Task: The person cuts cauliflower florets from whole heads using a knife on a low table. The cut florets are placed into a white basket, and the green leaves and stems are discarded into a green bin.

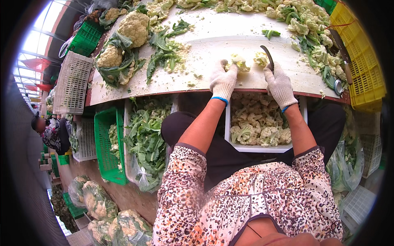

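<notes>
In a white knitted glove, my left hand (224, 78) grips a piece of cauliflower (242, 64) just above the white tabletop (221, 43). My right hand (278, 82), gloved the same way, is closed around a small knife with a curved dark blade (267, 54) pointing up and away from me. A loose cauliflower floret (260, 59) lies on the table between the hands, close to the blade. Below the table edge, between my knees, stands a white crate (264, 149) holding many cut florets (257, 123).
Whole cauliflowers (134, 28) and trimmed leaves (158, 52) lie at the left. Florets (311, 27) are heaped at the back right, near a long knife (347, 69) and a yellow crate (358, 55). A leaf-filled bin (146, 135) and a green crate (109, 175) stand left; a person (55, 132) is beyond.
</notes>
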{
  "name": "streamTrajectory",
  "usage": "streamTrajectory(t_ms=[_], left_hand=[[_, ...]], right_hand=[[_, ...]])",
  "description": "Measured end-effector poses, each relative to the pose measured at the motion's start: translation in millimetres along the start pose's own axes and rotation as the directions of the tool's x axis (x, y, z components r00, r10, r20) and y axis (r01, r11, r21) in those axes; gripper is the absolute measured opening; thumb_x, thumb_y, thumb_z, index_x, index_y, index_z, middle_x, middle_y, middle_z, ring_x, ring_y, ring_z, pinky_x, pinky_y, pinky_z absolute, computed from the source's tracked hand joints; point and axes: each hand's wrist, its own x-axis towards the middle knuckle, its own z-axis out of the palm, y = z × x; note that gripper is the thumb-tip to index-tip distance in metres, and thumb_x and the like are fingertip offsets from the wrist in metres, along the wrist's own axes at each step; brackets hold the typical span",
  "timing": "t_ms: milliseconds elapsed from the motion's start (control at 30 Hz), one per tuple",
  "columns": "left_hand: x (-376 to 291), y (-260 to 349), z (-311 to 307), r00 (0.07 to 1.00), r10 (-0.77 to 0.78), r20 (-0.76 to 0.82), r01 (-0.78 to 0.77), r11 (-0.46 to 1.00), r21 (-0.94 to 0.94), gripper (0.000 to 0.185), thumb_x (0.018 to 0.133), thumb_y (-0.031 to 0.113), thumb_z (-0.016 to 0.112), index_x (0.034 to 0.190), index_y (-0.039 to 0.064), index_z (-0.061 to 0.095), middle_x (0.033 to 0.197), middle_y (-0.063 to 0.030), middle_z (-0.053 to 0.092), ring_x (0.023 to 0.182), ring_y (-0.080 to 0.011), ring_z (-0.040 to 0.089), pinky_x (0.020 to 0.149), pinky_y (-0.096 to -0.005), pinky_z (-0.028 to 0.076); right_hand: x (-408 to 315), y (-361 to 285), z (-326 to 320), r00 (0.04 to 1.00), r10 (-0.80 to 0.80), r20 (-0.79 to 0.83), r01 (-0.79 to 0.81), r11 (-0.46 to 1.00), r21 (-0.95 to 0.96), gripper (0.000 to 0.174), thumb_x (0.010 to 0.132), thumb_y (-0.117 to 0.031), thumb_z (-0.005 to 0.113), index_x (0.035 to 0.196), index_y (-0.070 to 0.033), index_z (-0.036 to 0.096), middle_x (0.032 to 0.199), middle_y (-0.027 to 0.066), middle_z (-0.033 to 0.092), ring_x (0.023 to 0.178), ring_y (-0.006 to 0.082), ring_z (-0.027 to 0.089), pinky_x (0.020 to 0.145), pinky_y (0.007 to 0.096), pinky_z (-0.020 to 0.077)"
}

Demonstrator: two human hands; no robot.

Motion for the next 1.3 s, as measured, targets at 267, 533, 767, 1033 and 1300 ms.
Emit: streamTrajectory(t_ms=[267,533,767,1033,1300], left_hand=[[-7.0,4.3,10.7,0.998,0.020,-0.058,-0.019,1.000,0.019,0.056,0.087,0.039,0.069,0.130,0.005,0.059,0.125,-0.0235,0.060,0.112,-0.0392,0.062,0.097,-0.0458,0.050],[-8.0,7.6,10.3,0.997,0.038,-0.064,-0.035,0.998,0.050,0.056,0.086,0.035,0.070,0.129,0.002,0.057,0.123,-0.0267,0.059,0.111,-0.0408,0.062,0.097,-0.0458,0.050],[-8.0,8.7,10.4,0.998,0.047,-0.052,-0.042,0.995,0.090,0.056,0.084,0.033,0.070,0.129,0.003,0.057,0.123,-0.0265,0.059,0.111,-0.0407,0.062,0.097,-0.0455,0.050],[2.3,-4.2,3.2,0.993,0.066,0.096,-0.058,0.995,-0.082,0.060,0.087,0.033,0.072,0.136,0.003,0.056,0.129,-0.0217,0.063,0.116,-0.0296,0.063,0.098,-0.0396,0.050],[39.0,-32.6,8.7,0.974,0.062,0.216,-0.015,0.977,-0.214,0.054,0.090,0.028,0.065,0.139,0.006,0.056,0.126,-0.0142,0.068,0.113,-0.0236,0.066,0.099,-0.0346,0.049]], right_hand=[[-19.2,-19.5,40.4,0.979,-0.203,-0.009,0.203,0.979,-0.035,0.026,0.101,-0.029,0.059,0.110,-0.005,0.058,0.091,0.0223,0.068,0.084,0.0435,0.068,0.073,0.0510,0.0533],[-21.2,-20.7,48.4,0.987,-0.161,-0.011,0.160,0.982,-0.103,0.025,0.103,-0.028,0.057,0.110,-0.004,0.057,0.091,0.0239,0.068,0.087,0.0445,0.067,0.072,0.0503,0.0531],[-5.4,-2.3,61.8,0.985,-0.159,0.073,0.171,0.964,-0.205,0.032,0.101,-0.030,0.056,0.115,-0.001,0.057,0.096,0.0272,0.068,0.093,0.0478,0.065,0.078,0.0544,0.0513],[-2.4,-5.4,40.5,0.982,-0.048,0.183,0.071,0.990,-0.120,0.032,0.099,-0.029,0.057,0.115,-0.001,0.059,0.092,0.0280,0.067,0.089,0.0469,0.066,0.082,0.0538,0.0514],[1.0,9.2,5.3,0.948,0.080,0.309,-0.157,0.960,0.232,0.026,0.101,-0.027,0.057,0.112,-0.003,0.058,0.073,0.0075,0.060,0.054,0.0168,0.061,0.053,0.0355,0.0518]])
